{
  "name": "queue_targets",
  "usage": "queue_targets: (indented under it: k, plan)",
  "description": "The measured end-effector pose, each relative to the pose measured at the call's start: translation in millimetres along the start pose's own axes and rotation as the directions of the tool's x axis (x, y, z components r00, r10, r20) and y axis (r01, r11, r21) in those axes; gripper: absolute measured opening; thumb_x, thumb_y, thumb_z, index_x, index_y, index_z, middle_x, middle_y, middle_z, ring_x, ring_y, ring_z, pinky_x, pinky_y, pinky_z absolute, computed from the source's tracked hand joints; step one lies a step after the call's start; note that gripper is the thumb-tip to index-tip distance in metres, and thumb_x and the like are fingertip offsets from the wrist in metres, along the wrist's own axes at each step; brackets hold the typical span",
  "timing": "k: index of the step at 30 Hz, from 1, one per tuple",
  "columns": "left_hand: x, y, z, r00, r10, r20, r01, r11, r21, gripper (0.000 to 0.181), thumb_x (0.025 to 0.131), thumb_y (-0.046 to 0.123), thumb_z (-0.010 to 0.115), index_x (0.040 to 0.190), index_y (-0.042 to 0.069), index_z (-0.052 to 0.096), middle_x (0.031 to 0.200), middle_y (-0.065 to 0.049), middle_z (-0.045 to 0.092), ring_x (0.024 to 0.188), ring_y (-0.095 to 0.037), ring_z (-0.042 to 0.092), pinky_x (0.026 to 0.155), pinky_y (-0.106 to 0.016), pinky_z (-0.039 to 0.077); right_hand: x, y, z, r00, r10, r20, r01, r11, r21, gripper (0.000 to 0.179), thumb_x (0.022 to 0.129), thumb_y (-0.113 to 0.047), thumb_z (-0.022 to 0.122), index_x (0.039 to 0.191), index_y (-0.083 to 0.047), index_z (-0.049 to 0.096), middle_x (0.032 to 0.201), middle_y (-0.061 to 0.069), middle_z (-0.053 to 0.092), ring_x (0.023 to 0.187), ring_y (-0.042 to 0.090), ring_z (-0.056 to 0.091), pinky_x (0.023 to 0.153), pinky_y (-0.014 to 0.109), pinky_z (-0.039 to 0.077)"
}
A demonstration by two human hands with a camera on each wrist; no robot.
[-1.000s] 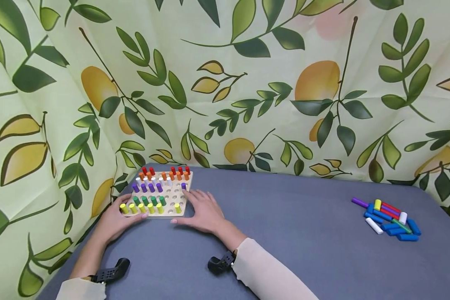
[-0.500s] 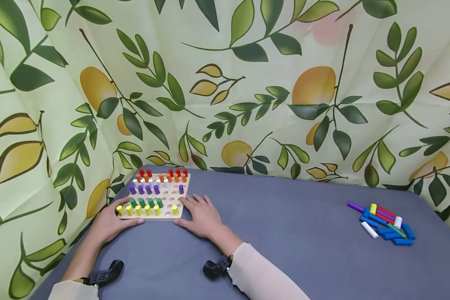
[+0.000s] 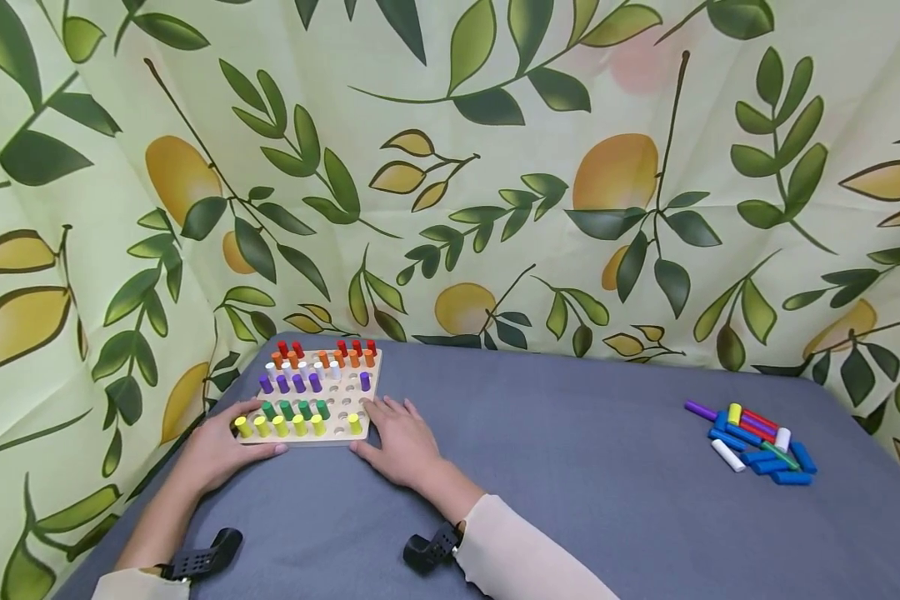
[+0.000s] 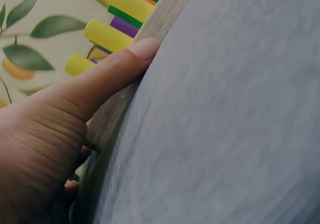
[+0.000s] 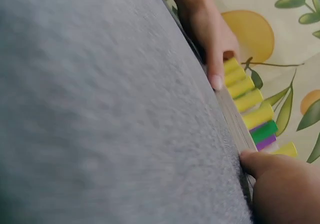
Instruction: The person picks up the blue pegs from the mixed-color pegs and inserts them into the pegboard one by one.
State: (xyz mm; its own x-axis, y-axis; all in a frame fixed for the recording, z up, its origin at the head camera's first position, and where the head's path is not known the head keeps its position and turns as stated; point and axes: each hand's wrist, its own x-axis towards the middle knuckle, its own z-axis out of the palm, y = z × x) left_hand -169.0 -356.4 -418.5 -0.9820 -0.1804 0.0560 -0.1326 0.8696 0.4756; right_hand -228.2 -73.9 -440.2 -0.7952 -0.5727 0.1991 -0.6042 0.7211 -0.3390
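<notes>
A wooden pegboard [image 3: 348, 429] lies on the table at the left in the head view. Upright pegs fill parts of its rows: red at the far side, then orange, white, purple [image 3: 298, 383], green and yellow [image 3: 298, 425] nearest. Several holes on its right half hold no peg. My left hand [image 3: 213, 450] grips the near left corner, thumb [image 4: 142, 49] along the front edge; its other fingers are mostly hidden. At the near right corner my right hand [image 3: 401, 442] holds the board, thumb [image 5: 250, 159] at the front edge and fingers by the right side.
A loose pile of pegs, mostly blue [image 3: 772, 467], with red, purple, green, yellow and white [image 3: 727, 456] ones, lies far right on the grey table [image 3: 540, 467]. A leaf-patterned cloth [image 3: 540, 150] hangs behind and along the left.
My right fingertips have slid from beside the lone purple peg toward the near side of the board. The left hand keeps its hold. The head view has shifted slightly.
</notes>
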Motion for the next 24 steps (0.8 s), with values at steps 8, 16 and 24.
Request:
queue_targets:
  k: [8,16,24]
  plan:
    - [0.8,12.5,5.0,0.999,0.052,0.008,-0.052,0.999,0.010,0.104,0.073,0.062,0.082,0.148,-0.001,0.046,0.147,-0.038,0.045,0.133,-0.057,0.045,0.103,-0.069,0.043,-14.2,4,-8,0.999,-0.004,-0.052,0.007,0.998,0.058,0.067,0.097,-0.048,0.063,0.151,-0.009,0.048,0.154,0.008,0.053,0.147,0.024,0.045,0.126,0.043,0.032]
    - [-0.4,25.7,9.0,0.994,0.101,0.029,-0.101,0.995,-0.001,0.097,0.074,0.059,0.084,0.145,0.002,0.051,0.149,-0.041,0.040,0.136,-0.061,0.040,0.105,-0.073,0.039,-26.2,16,-13,0.997,0.035,-0.062,-0.030,0.996,0.079,0.069,0.096,-0.048,0.064,0.152,-0.010,0.047,0.154,0.009,0.052,0.147,0.027,0.045,0.124,0.043,0.036]
    - [0.0,38.9,19.0,0.987,0.160,0.029,-0.160,0.987,-0.017,0.090,0.073,0.058,0.084,0.142,0.007,0.056,0.150,-0.039,0.042,0.137,-0.059,0.041,0.106,-0.073,0.039,-41.3,34,-23,0.996,0.059,-0.073,-0.048,0.988,0.147,0.067,0.095,-0.047,0.067,0.149,-0.011,0.051,0.152,0.009,0.054,0.146,0.028,0.046,0.120,0.048,0.040]
